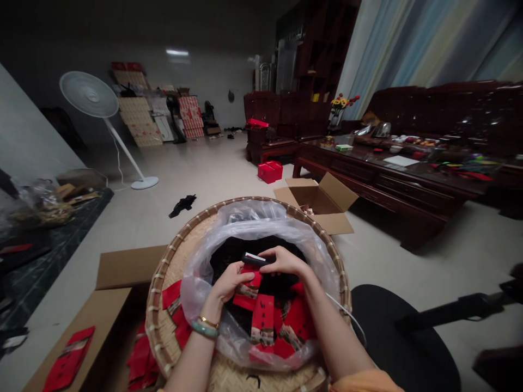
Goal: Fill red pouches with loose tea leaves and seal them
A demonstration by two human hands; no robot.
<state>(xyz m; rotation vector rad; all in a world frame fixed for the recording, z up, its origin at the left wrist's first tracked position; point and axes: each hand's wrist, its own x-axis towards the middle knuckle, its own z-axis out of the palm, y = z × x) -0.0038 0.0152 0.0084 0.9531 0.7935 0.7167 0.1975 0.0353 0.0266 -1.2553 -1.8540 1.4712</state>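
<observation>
My left hand (232, 280) grips a small red packet (252, 282) by its upper part, over an open clear plastic bag (196, 286). My right hand (284, 260) is closed around a small dark handheld tool with a white strip (254, 259), which lies across the packet's top end. Its exact kind is unclear. Dark loose material fills the bag's shadowed inside. More red packets with black writing and a landscape print (262, 320) lie at the bag's near side. The bag sits on a round woven bamboo tray (174, 247), with several packets beside it at the left.
An open cardboard box (110, 305) with red packets stands left of the tray, another box (333, 204) beyond it. A black round stand base (402, 332) is at the right, near a white cord (347, 311). A white fan (145, 182) and dark wooden table (379, 182) stand farther off.
</observation>
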